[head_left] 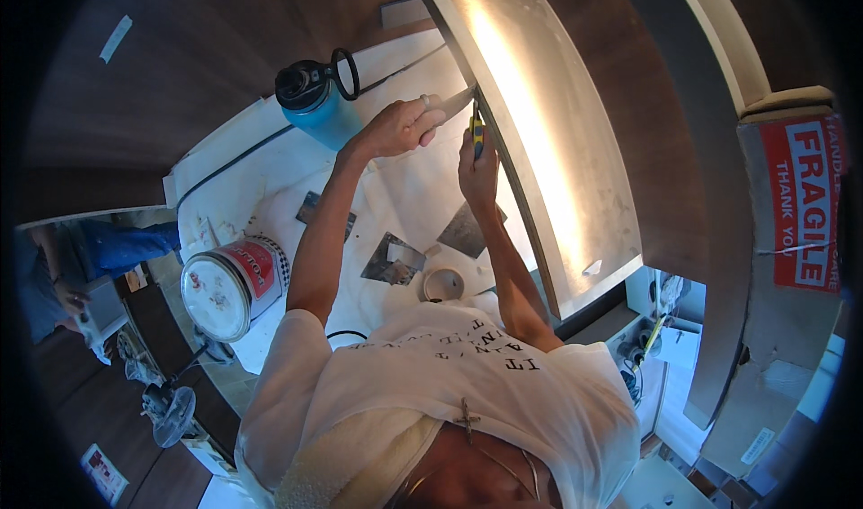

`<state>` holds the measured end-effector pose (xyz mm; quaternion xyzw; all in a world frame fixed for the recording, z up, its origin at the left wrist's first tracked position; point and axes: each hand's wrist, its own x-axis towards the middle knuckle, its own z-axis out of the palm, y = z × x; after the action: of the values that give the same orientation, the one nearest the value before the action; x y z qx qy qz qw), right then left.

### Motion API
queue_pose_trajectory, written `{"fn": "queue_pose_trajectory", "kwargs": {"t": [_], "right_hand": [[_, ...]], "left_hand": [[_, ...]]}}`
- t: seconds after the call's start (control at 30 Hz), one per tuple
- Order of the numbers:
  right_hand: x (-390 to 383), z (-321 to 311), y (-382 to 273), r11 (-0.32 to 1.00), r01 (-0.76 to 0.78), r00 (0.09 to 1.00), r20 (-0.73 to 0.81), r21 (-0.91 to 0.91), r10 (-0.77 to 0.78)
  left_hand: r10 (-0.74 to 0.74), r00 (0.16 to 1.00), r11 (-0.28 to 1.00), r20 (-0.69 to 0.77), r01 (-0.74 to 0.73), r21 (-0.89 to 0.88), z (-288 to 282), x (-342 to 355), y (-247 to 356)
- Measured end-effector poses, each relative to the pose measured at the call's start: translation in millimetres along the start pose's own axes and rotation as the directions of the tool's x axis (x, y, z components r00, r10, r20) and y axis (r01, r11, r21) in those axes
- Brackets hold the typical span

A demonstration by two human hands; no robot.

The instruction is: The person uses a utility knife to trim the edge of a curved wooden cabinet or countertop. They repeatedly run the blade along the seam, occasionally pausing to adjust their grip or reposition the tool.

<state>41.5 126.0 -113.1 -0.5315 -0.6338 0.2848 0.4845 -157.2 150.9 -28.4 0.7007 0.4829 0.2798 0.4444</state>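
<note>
My right hand [479, 172] is closed around a yellow and black utility knife [477, 137]. Its tip is at the dark left edge of a large pale panel [557, 163] lit by a bright strip of light. Opposite it, my left hand [402, 130], with a ring on one finger, is closed on a thin, flat brownish piece [457, 103] that reaches to the same edge beside the knife. Whether that piece is a blade or a strip cannot be made out. A blue water bottle [322, 118] with a black looped lid stands just beyond my left hand.
On the white work surface [387, 194] stand a red and white bucket [235, 284] and a roll of tape [442, 283], near dark flat sheets [393, 259]. A cardboard box [782, 329] with a red label is far right. Another person's hand [72, 300] and a small fan [169, 412] are left.
</note>
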Motion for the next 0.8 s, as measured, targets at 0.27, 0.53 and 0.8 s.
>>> {"fn": "queue_pose_trajectory", "kwargs": {"t": [0.27, 0.53, 0.8], "right_hand": [[-59, -29, 9, 0.969, -0.242, 0.943, 0.220, -0.054, 0.248], [-24, -19, -13, 0.989, -0.109, 0.994, 0.014, 0.097, 0.108], [0, -8, -35, 0.964, -0.227, 0.973, 0.085, 0.139, 0.217]], "left_hand": [[0.067, 0.998, 0.997, -0.008, -0.067, -0.027, -1, 0, -4], [0.029, 0.999, 0.998, 0.020, -0.027, -0.058, 6, -3, -3], [-0.034, 0.999, 0.998, -0.018, 0.033, -0.050, -1, -4, 9]]}}
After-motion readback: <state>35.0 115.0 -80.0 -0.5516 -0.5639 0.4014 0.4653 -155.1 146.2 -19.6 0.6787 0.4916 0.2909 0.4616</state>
